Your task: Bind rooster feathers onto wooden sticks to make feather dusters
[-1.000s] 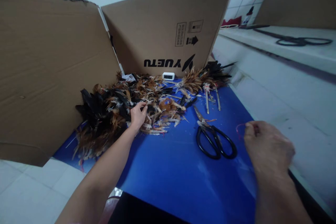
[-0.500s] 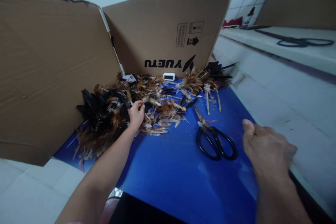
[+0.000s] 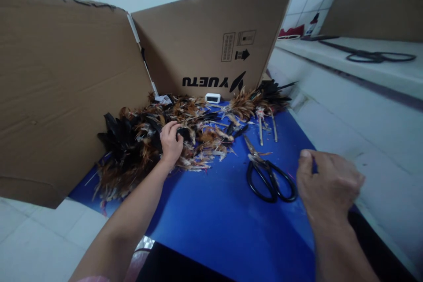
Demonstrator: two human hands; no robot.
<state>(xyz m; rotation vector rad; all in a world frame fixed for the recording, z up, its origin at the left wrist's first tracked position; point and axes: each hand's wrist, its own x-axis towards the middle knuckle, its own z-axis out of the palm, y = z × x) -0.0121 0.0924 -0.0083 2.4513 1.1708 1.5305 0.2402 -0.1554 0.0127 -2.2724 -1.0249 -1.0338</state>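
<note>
A heap of brown, black and white feathers (image 3: 139, 150) lies at the back left of a blue mat (image 3: 224, 220). My left hand (image 3: 170, 141) reaches into the heap, its fingers curled around a tuft of feathers near the middle. My right hand (image 3: 327, 183) hovers over the mat's right side, just right of the black-handled scissors (image 3: 269, 178) that lie flat there. Its fingers are curled with the thumb up, and the hand is blurred, so I cannot tell whether anything thin is pinched in it.
Brown cardboard panels (image 3: 59, 97) stand behind and to the left of the mat as a screen. A small white clock (image 3: 212, 97) sits at the panel's foot. Feather bundles tied on sticks (image 3: 264, 110) lie at the back right. A second pair of scissors (image 3: 380, 56) rests on the white counter to the right.
My left hand has dug deeper into the feathers and closed on a tuft. My right hand has drifted left toward the scissors; the pink thread seen in it earlier no longer shows.
</note>
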